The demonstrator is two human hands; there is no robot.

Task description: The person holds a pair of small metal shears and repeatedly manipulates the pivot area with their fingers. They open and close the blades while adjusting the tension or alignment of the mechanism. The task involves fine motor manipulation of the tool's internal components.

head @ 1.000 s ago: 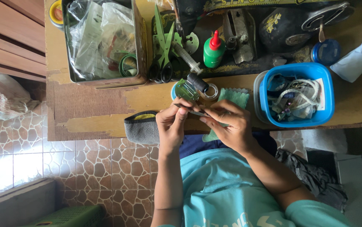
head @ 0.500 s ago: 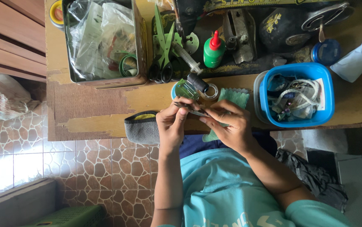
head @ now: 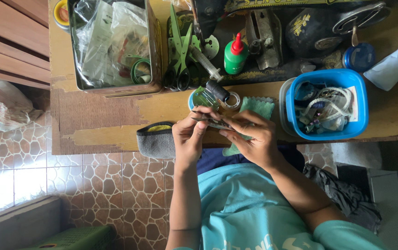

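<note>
Both hands pinch small metal snips over the near edge of the surface.

Left hand (head: pixel 190 136) grips the snips (head: pixel 210 122) by thumb and fingertips; right hand (head: pixel 253 139) closes fingertips on the other end, blades pointing left. Snips sit just above the wooden surface (head: pixel 111 118), at its front edge, chipped paint along the lip. Green cloth (head: pixel 256 107) under the right hand, overhanging the edge. Grey pouch (head: pixel 156 139) hangs at the edge, just beside the left hand. Blue tub (head: pixel 361 104) near on the right; metal tin (head: pixel 155 69) back left; green scissors (head: pixel 180 51) and green bottle (head: pixel 234 58) behind. Bare strip of surface lies left of the hands; the back row is crowded.
</note>
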